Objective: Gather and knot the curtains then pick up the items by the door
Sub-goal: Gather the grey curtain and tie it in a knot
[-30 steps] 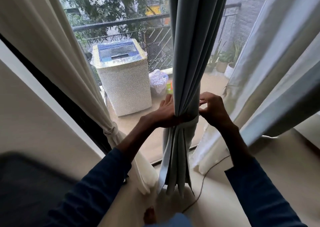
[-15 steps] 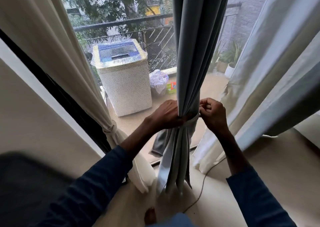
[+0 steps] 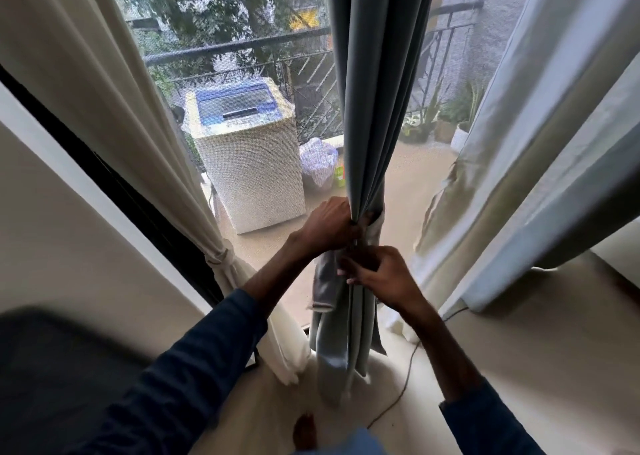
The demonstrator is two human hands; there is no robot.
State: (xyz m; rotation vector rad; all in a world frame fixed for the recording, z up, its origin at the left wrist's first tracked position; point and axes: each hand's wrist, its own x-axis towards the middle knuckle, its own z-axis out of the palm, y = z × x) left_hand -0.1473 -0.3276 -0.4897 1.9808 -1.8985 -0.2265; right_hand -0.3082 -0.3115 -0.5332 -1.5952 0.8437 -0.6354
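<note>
The grey curtain [image 3: 372, 90] hangs vertically, its hem down on the floor [image 3: 519, 343]. The left hand [image 3: 327, 226] has its grip closed around the gathered folds; just below, the right hand [image 3: 384, 276] pinches the same bundle.

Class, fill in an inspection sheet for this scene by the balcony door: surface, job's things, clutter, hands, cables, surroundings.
Surface: pale floor, bare where visible.
Job's things: grey curtain bunched mid-length; cream curtain already tied at left.
Clutter: nothing seen indoors.
Hands: left hand grips the bunch; right hand just below, pinching fabric.
Cables: thin cord trails across the floor.
Surroundings: covered washing machine, plastic bag and potted plants on the balcony.
</note>
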